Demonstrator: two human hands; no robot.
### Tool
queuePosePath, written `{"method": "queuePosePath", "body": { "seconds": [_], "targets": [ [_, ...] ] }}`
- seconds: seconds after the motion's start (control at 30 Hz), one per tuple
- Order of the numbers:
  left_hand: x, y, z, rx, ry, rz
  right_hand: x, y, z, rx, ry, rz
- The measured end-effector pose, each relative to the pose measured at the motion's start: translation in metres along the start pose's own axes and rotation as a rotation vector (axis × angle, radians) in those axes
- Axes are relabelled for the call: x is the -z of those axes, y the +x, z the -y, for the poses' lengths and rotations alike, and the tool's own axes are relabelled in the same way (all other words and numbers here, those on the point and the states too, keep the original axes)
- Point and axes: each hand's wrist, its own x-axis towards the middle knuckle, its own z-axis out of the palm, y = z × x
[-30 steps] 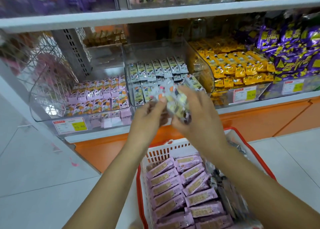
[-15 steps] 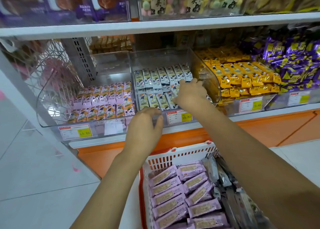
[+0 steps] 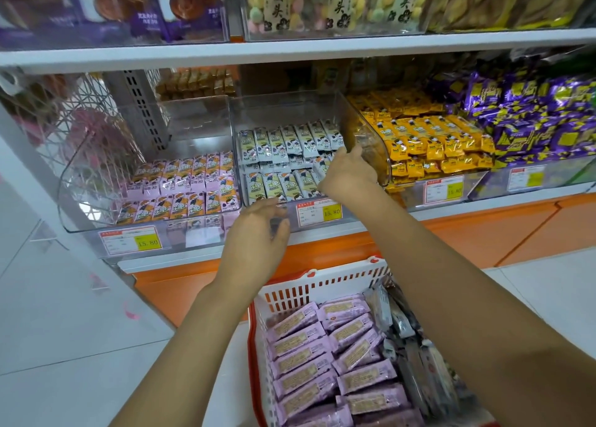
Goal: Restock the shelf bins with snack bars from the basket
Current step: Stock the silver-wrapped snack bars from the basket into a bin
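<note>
The clear middle bin (image 3: 283,110) on the shelf holds rows of white snack bars (image 3: 280,142). My right hand (image 3: 348,173) reaches into its right side and grips a few white bars, one wrapper sticking out tilted by the fingers. My left hand (image 3: 258,229) hovers at the bin's front lip, fingers loosely curled, holding nothing. Below, the red basket (image 3: 322,283) with a white grid wall holds several pink snack bars (image 3: 322,355) and darker silver bars (image 3: 403,323) along its right side.
The left bin holds pink bars (image 3: 180,184). To the right are yellow packs (image 3: 435,139) and purple packs (image 3: 532,113). Price tags (image 3: 319,212) line the shelf front. An upper shelf (image 3: 290,50) overhangs the bins. White floor tiles (image 3: 64,313) lie to the left.
Both hands held a bunch of white bars above the basket; the right hand carried them into the middle bin, and the left hand let go and stayed at the bin's front.
</note>
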Motion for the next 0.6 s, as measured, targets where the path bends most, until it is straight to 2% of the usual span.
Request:
{"method": "queuePosePath", "body": {
  "seconds": [0.1,0.2,0.3,0.47,0.6],
  "targets": [
    [0.003,-0.005,0.003,-0.015,-0.005,-0.003,0.005,-0.015,-0.01,0.133,0.117,-0.002],
    [0.001,-0.014,0.008,-0.076,-0.027,-0.04,0.01,-0.041,-0.031,0.349,0.29,-0.214],
    [-0.005,-0.029,0.011,-0.076,-0.058,0.014,0.002,-0.065,-0.066,0.425,0.363,-0.322],
    [-0.037,-0.056,0.029,-0.074,0.097,0.347,-0.069,-0.072,-0.15,0.253,0.232,-0.191],
    [-0.064,-0.074,0.042,-0.058,0.177,0.564,-0.129,-0.067,-0.203,0.077,0.103,0.013]
  ]
}}
